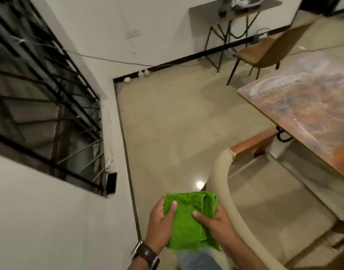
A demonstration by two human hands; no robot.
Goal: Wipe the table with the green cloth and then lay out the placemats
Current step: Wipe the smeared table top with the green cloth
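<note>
A folded green cloth [188,219] is held low in the middle of the view, in front of my body. My left hand [161,223] grips its left edge with the thumb laid on top. My right hand [216,221] grips its right side, thumb pressed on the cloth. The wooden table [307,106] stands to the right, its reddish-brown top streaked with whitish smears. No placemats are in view.
A cream upholstered chair [264,203] is tucked at the table's near edge, right beside my hands. A brown chair [264,53] stands at the table's far end, a small side table [225,14] behind it. A barred window [46,106] fills the left wall. Beige floor lies between.
</note>
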